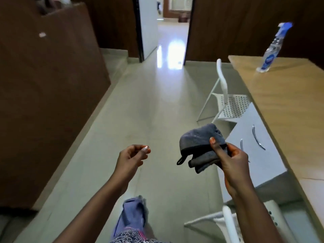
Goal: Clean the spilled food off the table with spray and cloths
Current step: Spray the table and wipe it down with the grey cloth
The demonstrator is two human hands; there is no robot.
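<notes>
The right hand (233, 160) holds a folded grey cloth (201, 142) in the air above the pale tiled floor (140, 111), just beside the white drawer unit (254, 146). The thumb (214, 144) presses on the dark trim of the cloth from above while the remaining fingers close beneath it, so the grip is a firm pinch on the cloth. A small dark hanging loop (180, 161) dangles from the lower left corner of the cloth. The left hand (133, 155) is raised at a similar height, well apart from the cloth, with the fingers loosely curled and the thumb close to the fingertips; it holds nothing. The spray bottle (273, 48), clear with a blue trigger head and a blue label, stands on the far end of the wooden table (289, 102), which runs along the right side of the view. Motion blur prevents reading the label. No spilled food can be made out on the visible part of the tabletop. A white perforated chair (228, 102) stands near the table, beyond the drawer unit, and part of a second white chair (228, 223) appears at the lower right beneath the right forearm. A blue cloth-like item (133, 213) appears near the person's patterned clothing at the bottom of the view; its exact nature cannot be determined. An open doorway (171, 32) lies ahead.
</notes>
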